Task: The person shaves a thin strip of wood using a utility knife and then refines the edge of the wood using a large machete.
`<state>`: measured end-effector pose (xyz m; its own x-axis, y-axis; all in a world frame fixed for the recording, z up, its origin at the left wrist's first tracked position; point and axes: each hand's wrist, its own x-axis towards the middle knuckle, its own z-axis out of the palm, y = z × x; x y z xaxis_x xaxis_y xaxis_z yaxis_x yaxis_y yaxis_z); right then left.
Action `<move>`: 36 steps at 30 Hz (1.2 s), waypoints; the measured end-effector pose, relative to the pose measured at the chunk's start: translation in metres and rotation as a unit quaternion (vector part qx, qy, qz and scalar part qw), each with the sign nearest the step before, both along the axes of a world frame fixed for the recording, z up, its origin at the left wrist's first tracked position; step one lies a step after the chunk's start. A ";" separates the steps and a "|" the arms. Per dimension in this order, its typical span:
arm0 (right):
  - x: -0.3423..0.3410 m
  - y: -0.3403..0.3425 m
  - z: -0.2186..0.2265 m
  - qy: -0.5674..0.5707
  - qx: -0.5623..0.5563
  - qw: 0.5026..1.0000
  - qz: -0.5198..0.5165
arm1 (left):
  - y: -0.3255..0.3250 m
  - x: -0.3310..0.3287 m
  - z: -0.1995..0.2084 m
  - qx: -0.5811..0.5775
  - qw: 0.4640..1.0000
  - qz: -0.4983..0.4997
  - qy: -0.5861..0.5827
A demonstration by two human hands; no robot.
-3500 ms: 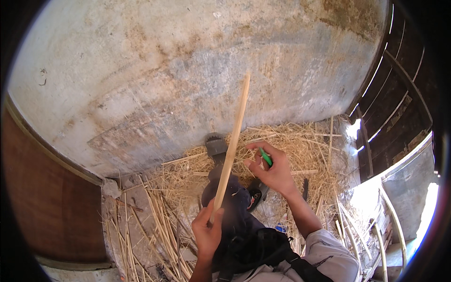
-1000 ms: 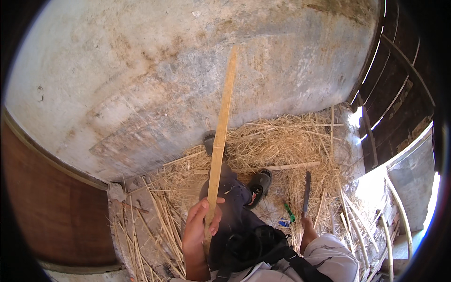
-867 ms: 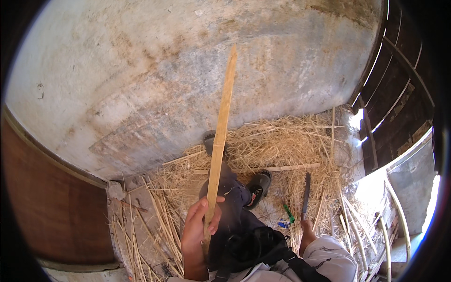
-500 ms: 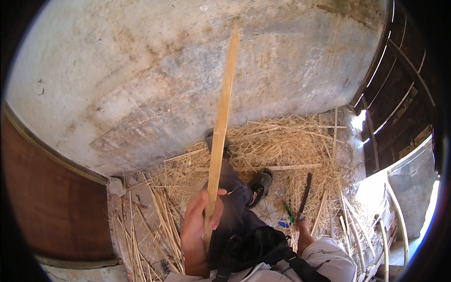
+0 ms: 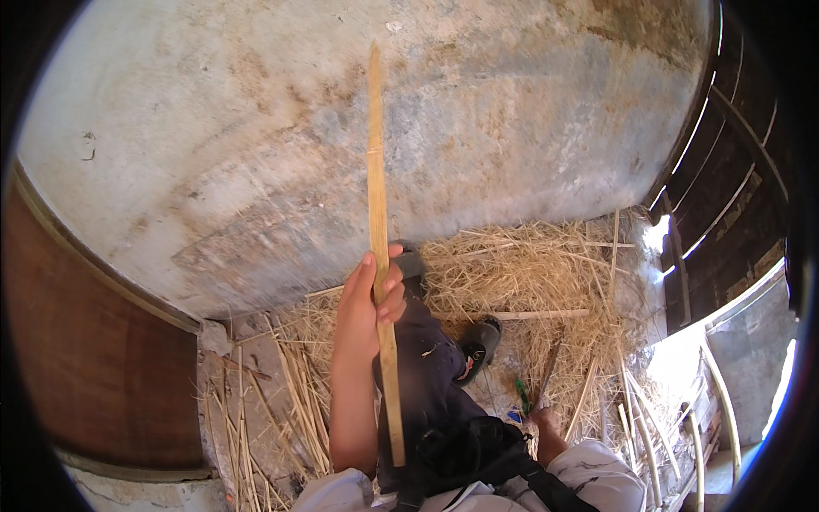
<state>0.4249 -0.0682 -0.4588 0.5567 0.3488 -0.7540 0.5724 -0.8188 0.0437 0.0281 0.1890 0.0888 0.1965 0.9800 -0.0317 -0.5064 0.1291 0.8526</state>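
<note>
My left hand [image 5: 360, 307] is wrapped around a long flat bamboo strip [image 5: 377, 196], near its middle. The strip stands nearly upright in the view, its pointed end up by the wall and its lower end over my lap. Low at the right, my right hand [image 5: 547, 421] is closed on the handle of a long knife [image 5: 548, 373]. Its narrow blade points away from me over the straw and is hard to make out there. Small green [image 5: 522, 392] and blue [image 5: 514, 416] objects lie on the floor beside this hand.
A stained wall [image 5: 478, 145] rises ahead. Shavings and straw [image 5: 520, 264] cover the floor around my dark shoe [image 5: 480, 348]. Thin sticks [image 5: 299, 375] lie at the left, beside a brown panel [image 5: 102, 341]. Several poles [image 5: 723, 401] lean at the right.
My left hand has moved up and away along with the strip, now gripping it nearer the middle, and its pointed end has swung left. The knife blade has turned and looks thinner.
</note>
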 end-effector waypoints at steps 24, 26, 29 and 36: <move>0.035 0.015 -0.061 0.046 0.044 0.998 -0.029 | 0.022 0.007 -0.061 -0.033 0.996 0.039 0.074; 0.074 0.005 -0.085 0.126 0.085 0.972 -0.177 | 0.019 0.025 -0.055 -0.001 0.993 0.049 0.110; 0.027 0.013 -0.056 0.195 0.135 0.927 -0.290 | 0.014 0.011 -0.079 0.023 0.988 0.077 0.132; 0.062 -0.001 0.014 -0.068 0.279 0.957 -0.045 | 0.023 0.019 -0.083 0.068 0.988 0.032 0.136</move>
